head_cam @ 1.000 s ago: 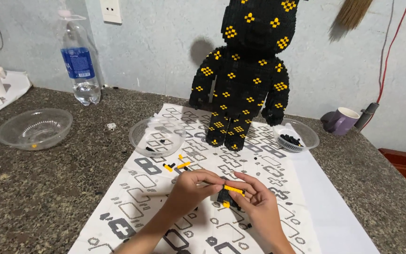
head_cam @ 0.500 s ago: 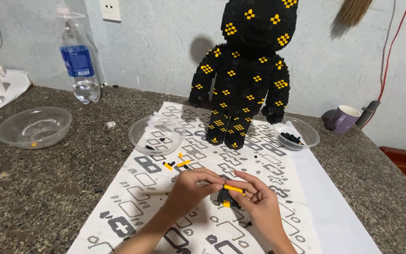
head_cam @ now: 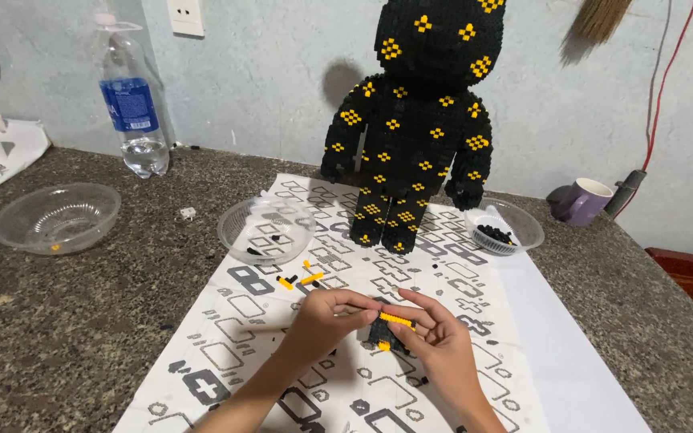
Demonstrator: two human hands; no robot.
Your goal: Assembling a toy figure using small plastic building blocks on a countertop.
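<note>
- My left hand (head_cam: 326, 317) and right hand (head_cam: 435, 349) meet over the patterned cloth (head_cam: 226, 353), low in the view; between them sits a small black block piece (head_cam: 384, 330) with a yellow stud at its lower edge.
- My right thumb and forefinger pinch a thin yellow strip (head_cam: 395, 321) and lay it along the top of that piece; my left fingers are pressed together around the piece's near side, steadying it; I cannot tell whether the piece rests on the cloth or hangs just above it, as my hands hide its underside.
- Just beyond my knuckles lie loose yellow bits (head_cam: 308, 278) on the cloth; behind them a clear bowl (head_cam: 265, 231), and the tall black-and-yellow block figure (head_cam: 411, 128) stands upright at the cloth's far end; a second clear bowl with black bits (head_cam: 500, 228) sits beside its foot.
- Well apart to the left, on the stone counter (head_cam: 82, 321), are another clear bowl (head_cam: 55, 218) and a water bottle (head_cam: 132, 100); a purple mug (head_cam: 583, 200) stands far right.
- As I judge it, the risk is the strip seating crooked if I press before the studs line up; too hard a squeeze from my left could crack the small piece apart; a slip could flick the strip among the cloth's dark shapes, where it would be hard to spot.
</note>
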